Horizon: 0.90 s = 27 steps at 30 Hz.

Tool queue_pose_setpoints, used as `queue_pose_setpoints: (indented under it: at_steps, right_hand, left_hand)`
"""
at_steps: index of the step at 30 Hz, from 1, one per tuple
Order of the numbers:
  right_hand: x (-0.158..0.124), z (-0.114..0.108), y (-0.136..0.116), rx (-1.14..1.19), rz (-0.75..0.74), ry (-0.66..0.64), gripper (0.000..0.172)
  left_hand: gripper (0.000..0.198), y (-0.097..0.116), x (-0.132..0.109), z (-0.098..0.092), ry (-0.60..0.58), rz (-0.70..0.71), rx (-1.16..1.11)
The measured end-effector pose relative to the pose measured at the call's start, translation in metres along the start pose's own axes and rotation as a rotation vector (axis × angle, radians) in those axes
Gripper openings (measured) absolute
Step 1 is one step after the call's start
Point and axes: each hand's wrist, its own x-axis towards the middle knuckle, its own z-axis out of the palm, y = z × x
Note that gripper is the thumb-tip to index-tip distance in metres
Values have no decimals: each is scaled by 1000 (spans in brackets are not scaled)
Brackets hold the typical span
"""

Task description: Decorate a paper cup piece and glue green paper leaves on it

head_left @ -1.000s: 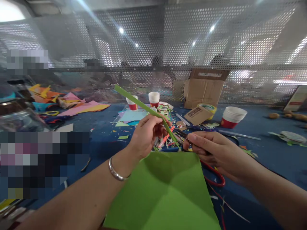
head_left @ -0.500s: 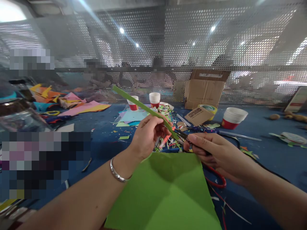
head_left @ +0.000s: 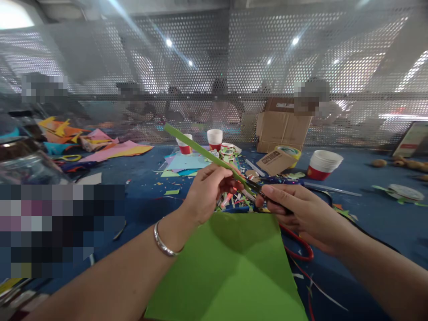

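My left hand pinches a long narrow green paper strip that slants up and to the left. The strip's lower end meets the dark blades of scissors, which my right hand grips by the handles. Part of the red handle loop shows below that hand. A large green paper sheet lies under both hands, near me on the blue table. A silver bangle sits on my left wrist.
Paper scraps and cut strips litter the table beyond my hands. Red-and-white paper cups and a stack of cups stand further back, beside a cardboard box and tape roll. Coloured sheets lie at left. A perforated metal screen closes the back.
The green strip has shifted slightly right and down toward the scissors, and my left hand's fingers have closed in nearer the blades. My right hand has barely moved.
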Motion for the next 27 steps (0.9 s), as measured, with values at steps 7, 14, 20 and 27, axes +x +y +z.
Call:
queue_pose_setpoints:
  at_steps: [7, 14, 20, 27]
  right_hand:
    - [3, -2, 3, 22, -17, -3, 50]
    - [1, 1, 4, 19, 1, 20, 48]
    - [-1, 1, 0, 22, 19, 5, 47]
    - [-1, -1, 1, 32, 20, -4, 46]
  left_hand:
    - [12, -4, -1, 5, -48, -174, 24]
    - [15, -9, -3, 1, -179, -240, 73]
    - [18, -8, -5, 2, -211, -183, 158]
    - [15, -7, -5, 2, -191, -163, 168]
